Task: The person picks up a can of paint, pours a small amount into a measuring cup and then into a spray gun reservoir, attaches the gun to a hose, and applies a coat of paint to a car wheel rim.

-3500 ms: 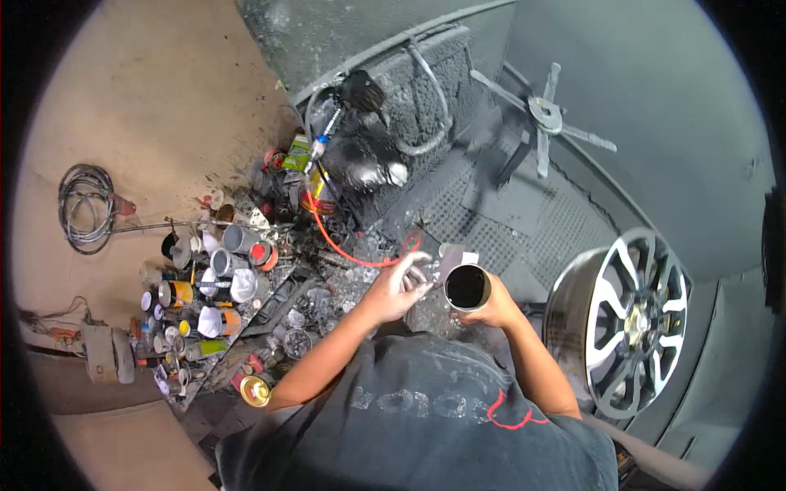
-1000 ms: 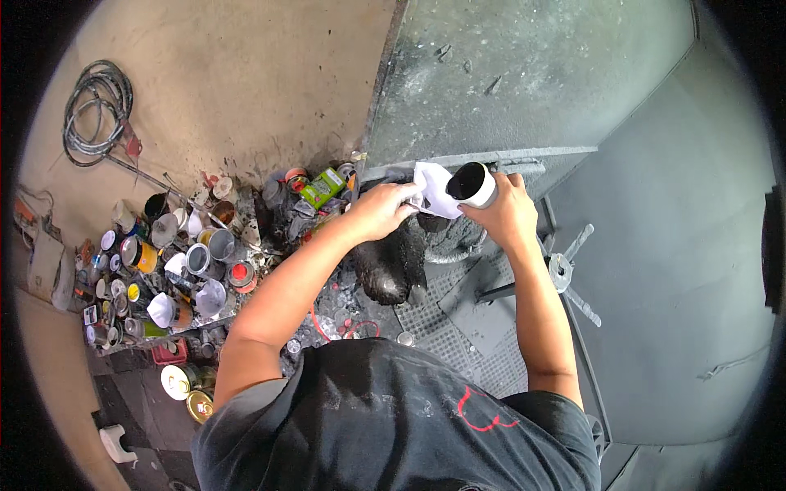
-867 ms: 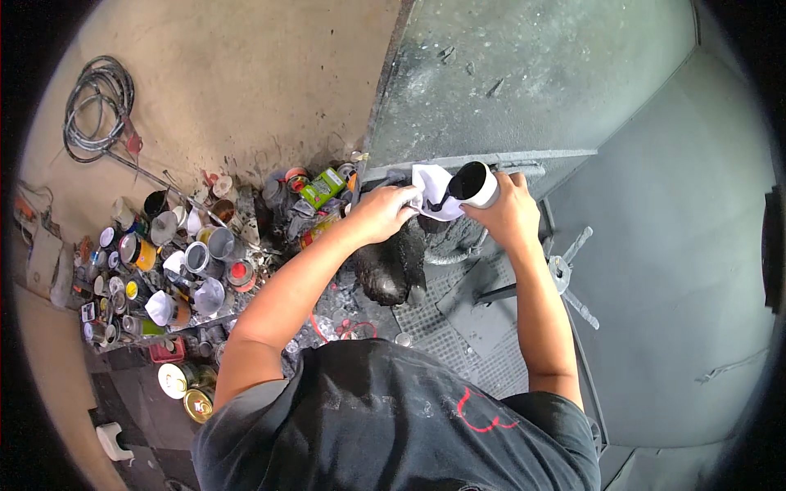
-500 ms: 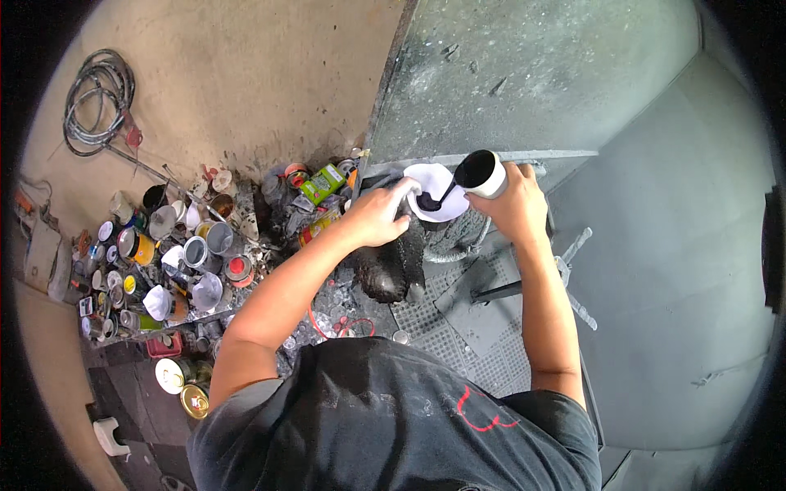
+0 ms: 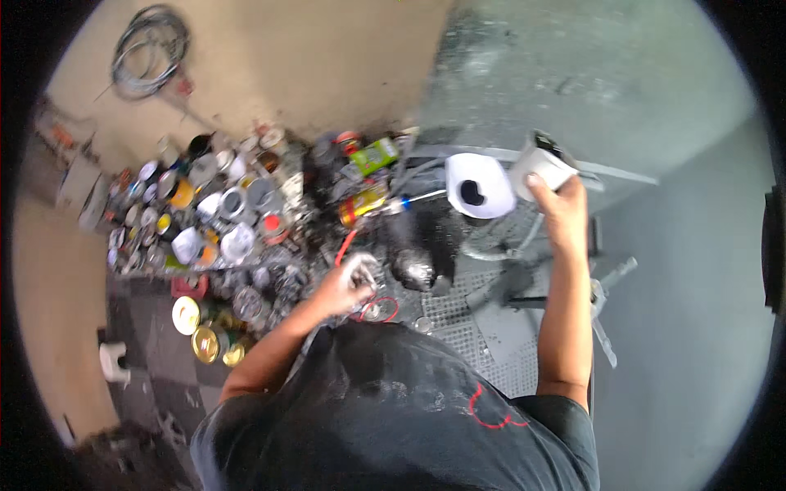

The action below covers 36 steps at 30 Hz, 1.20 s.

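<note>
My right hand [image 5: 563, 214] is closed round a white cup [image 5: 544, 170] with a black inner rim, held raised beside a white paper cone [image 5: 501, 190]. Black liquid [image 5: 472, 193] lies in the cone, and a gap separates the cone from the cup. My left hand [image 5: 350, 284] is low in front of my chest, away from the cone; its fingers look curled but are smeared by motion. Below the cone is a dark, shiny lump [image 5: 415, 266], like a paint-covered bag. A yellow and red can [image 5: 362, 206] stands left of the cone.
Crowded paint cans and cups cover a bench [image 5: 196, 272] on the left. Several lidded cans [image 5: 209, 342] stand below it. A coiled hose [image 5: 150, 51] hangs on the wall. A grey panel [image 5: 688, 270] rises at the right, and a perforated grey platform [image 5: 458, 327] lies beneath.
My left hand has left the cone and moved down toward my chest. The cup has tipped back and moved right from the cone; the black stream no longer shows. The whole view has shifted.
</note>
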Motion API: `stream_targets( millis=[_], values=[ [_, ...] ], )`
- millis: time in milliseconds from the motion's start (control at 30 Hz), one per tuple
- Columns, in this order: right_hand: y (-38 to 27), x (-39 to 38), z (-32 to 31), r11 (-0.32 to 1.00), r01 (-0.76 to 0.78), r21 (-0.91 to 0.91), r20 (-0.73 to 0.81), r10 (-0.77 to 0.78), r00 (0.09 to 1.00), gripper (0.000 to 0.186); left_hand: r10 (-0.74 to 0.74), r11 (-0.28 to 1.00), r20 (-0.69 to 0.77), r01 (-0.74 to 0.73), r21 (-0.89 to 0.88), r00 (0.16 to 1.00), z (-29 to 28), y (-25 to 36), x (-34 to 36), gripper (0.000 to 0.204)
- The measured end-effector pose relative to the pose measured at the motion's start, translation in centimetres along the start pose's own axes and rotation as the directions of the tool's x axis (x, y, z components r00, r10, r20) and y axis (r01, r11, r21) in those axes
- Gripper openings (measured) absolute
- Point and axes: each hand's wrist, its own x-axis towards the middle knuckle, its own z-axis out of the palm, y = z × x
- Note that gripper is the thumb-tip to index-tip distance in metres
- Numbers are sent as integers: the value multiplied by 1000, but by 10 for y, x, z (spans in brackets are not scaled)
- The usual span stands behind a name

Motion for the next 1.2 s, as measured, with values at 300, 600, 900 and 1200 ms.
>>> stream_targets(
  millis=[300,600,900,1200],
  values=[
    [24,-6,20,954,218,204,-71,-207,976,48,-398,915,158,379,135,904,54,-26,-104,33],
    [17,-5,23,953,169,250,111,-202,973,64,-412,904,-88,419,86,907,44,-13,-139,28],
    [-6,-64,180,841,-81,535,379,-152,913,78,-459,888,-101,460,-9,883,0,-51,-162,28],
    [47,-155,341,886,-361,290,651,94,753,64,-198,973,-244,220,66,949,-135,-73,-163,36]
  ],
)
